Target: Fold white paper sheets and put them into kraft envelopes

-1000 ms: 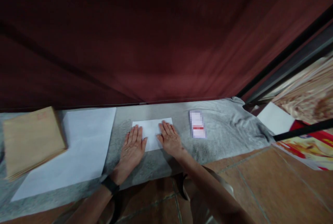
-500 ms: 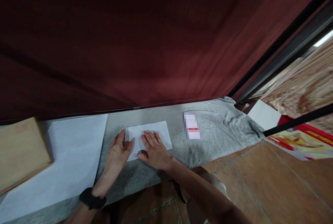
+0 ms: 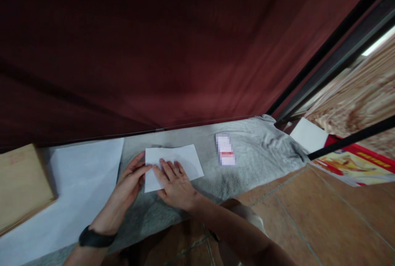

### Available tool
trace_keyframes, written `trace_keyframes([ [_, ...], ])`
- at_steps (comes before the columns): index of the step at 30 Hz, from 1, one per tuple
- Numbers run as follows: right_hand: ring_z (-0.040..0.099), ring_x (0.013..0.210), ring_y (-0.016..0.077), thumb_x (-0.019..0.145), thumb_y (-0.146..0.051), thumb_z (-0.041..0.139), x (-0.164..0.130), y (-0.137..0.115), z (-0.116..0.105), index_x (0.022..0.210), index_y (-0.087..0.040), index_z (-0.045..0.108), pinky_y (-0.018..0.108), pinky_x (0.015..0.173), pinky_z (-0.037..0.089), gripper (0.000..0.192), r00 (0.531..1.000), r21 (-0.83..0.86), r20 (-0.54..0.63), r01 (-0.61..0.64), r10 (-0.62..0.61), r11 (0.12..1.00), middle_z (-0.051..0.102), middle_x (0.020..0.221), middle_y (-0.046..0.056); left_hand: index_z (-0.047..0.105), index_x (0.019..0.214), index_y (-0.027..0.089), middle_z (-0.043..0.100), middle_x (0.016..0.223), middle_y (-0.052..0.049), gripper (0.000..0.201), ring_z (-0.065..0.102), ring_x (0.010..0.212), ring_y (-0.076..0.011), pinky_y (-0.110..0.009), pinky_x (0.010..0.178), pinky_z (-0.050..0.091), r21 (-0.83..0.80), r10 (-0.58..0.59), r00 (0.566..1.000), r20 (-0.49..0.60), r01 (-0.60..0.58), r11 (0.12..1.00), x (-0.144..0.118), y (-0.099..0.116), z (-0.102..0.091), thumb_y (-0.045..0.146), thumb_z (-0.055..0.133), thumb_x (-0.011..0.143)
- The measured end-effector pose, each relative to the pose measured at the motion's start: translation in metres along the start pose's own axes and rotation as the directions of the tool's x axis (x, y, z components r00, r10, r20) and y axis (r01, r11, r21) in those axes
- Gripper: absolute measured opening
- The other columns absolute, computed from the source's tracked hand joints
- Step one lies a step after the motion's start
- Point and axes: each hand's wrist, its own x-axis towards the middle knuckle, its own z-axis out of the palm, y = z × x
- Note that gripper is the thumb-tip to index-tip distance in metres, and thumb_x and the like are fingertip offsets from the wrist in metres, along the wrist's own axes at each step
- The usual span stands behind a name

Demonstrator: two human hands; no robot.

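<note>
A folded white paper (image 3: pixel 185 159) lies on a grey cloth (image 3: pixel 253 155) spread on the floor. My right hand (image 3: pixel 174 183) rests flat on the paper's near left part, fingers spread. At the paper's left edge, the fingertips of my left hand (image 3: pixel 129 179) touch it; whether they pinch the edge I cannot tell. A black band circles my left wrist.
A large white sheet (image 3: pixel 70 183) lies to the left, with a brown envelope stack (image 3: pixel 21 183) beyond it. A small blurred card (image 3: pixel 224 154) sits right of the paper. A dark red curtain (image 3: pixel 154 52) hangs behind. Tiled floor (image 3: pixel 308 216) and a colourful poster (image 3: pixel 354 163) lie right.
Both hands slid leftward off the middle of the paper; my left hand went to its left edge, my right onto its left part. The view shifted right.
</note>
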Motion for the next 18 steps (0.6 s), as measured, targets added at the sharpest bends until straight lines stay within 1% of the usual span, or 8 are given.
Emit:
trace_keyframes([
  [3,0.045,0.147,0.0221,0.101,-0.023,0.046,0.008,0.003,-0.013,0.162,-0.016,0.032,0.038,0.125,0.036,0.062,0.992,0.187,-0.099,-0.057,0.077,0.981,0.043,0.163,0.011,0.063,0.132,0.021,0.075,0.112,-0.008,0.052,0.073,0.097,-0.0210,-0.031,0.079,0.061,-0.198,-0.033,0.998,0.059,0.044,0.979,-0.006,0.013,0.008,0.039,0.066,0.084],
  [5,0.053,0.141,0.0194,0.106,-0.025,0.035,0.016,0.005,-0.019,0.157,-0.018,0.041,0.035,0.118,0.045,0.052,0.940,0.456,-0.223,-0.134,0.258,0.880,0.055,0.154,0.009,0.064,0.127,0.021,0.073,0.119,-0.011,0.041,0.072,0.108,-0.0224,-0.036,0.087,0.062,-0.237,-0.077,0.995,0.061,0.090,0.967,-0.008,0.014,0.013,0.042,0.054,0.094],
  [8,0.066,0.127,0.0215,0.110,-0.041,0.018,0.027,0.010,-0.023,0.151,-0.015,0.049,0.039,0.106,0.055,0.057,0.736,0.835,-0.274,-0.136,0.619,0.532,0.068,0.138,0.013,0.064,0.120,0.020,0.073,0.123,-0.012,0.029,0.069,0.117,-0.0219,-0.038,0.096,0.060,-0.215,-0.174,0.985,0.009,0.172,0.961,-0.009,0.006,0.019,0.031,0.054,0.095],
  [10,0.068,0.125,0.0233,0.110,-0.048,0.012,0.032,0.014,-0.024,0.152,-0.011,0.045,0.042,0.103,0.057,0.066,0.633,0.942,-0.217,-0.063,0.743,0.329,0.069,0.135,0.016,0.064,0.119,0.021,0.073,0.124,-0.011,0.027,0.069,0.118,-0.0216,-0.039,0.098,0.060,-0.231,-0.197,0.980,0.020,0.196,0.953,-0.009,0.000,0.023,0.027,0.056,0.094],
  [11,0.068,0.125,0.0241,0.109,-0.049,0.011,0.034,0.016,-0.024,0.153,-0.009,0.044,0.043,0.102,0.057,0.068,0.619,0.963,-0.186,-0.040,0.763,0.267,0.069,0.135,0.017,0.064,0.119,0.021,0.074,0.123,-0.010,0.027,0.070,0.117,-0.0219,-0.039,0.097,0.060,-0.242,-0.200,0.979,0.041,0.204,0.949,-0.009,-0.002,0.025,0.026,0.056,0.094],
  [13,0.069,0.123,0.0259,0.108,-0.049,0.007,0.034,0.020,-0.022,0.154,-0.007,0.043,0.045,0.099,0.059,0.071,0.633,0.976,-0.143,-0.039,0.761,0.216,0.070,0.134,0.017,0.065,0.118,0.020,0.076,0.118,-0.011,0.027,0.072,0.112,-0.0237,-0.041,0.094,0.061,-0.235,-0.202,0.975,0.091,0.218,0.947,-0.011,-0.003,0.029,0.028,0.056,0.093],
  [15,0.071,0.119,0.0272,0.108,-0.046,0.003,0.032,0.024,-0.015,0.153,-0.005,0.045,0.046,0.094,0.061,0.074,0.661,0.965,-0.133,-0.084,0.738,0.249,0.072,0.130,0.018,0.068,0.114,0.018,0.077,0.113,-0.012,0.028,0.074,0.108,-0.0260,-0.041,0.090,0.063,-0.199,-0.185,0.974,0.128,0.208,0.958,-0.013,-0.002,0.034,0.030,0.060,0.091],
  [18,0.074,0.112,0.0261,0.108,-0.040,0.001,0.025,0.033,0.003,0.156,-0.004,0.040,0.043,0.090,0.062,0.071,0.686,0.909,-0.176,-0.162,0.706,0.384,0.074,0.125,0.018,0.071,0.108,0.016,0.079,0.107,-0.010,0.031,0.075,0.102,-0.0270,-0.037,0.085,0.063,-0.149,-0.124,0.989,0.086,0.136,0.980,-0.014,-0.003,0.036,0.028,0.073,0.079],
])
